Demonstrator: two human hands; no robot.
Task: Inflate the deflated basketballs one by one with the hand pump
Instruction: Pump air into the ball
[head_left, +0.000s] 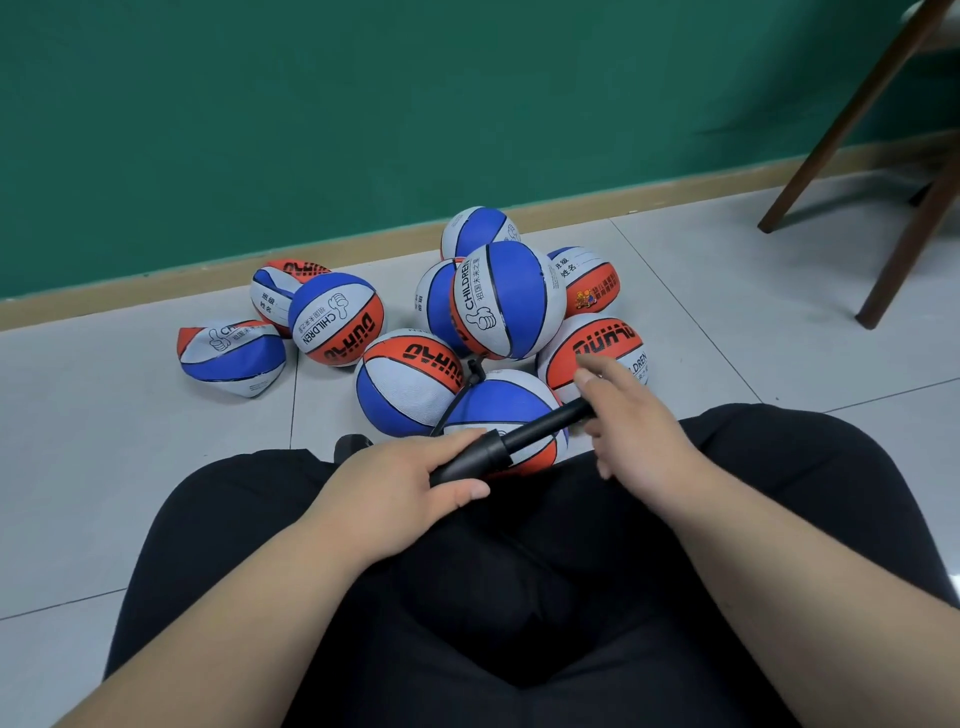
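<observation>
A green wall is filling the back, tan baseboard edging it — grey floor tiles are spreading below, dark wooden chair legs standing at right.

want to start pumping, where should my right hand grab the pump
Wrap the right hand round the free upper-right end of the pump, coming from the right: the left hand holds the barrel, and the slim shaft points that way.
</observation>
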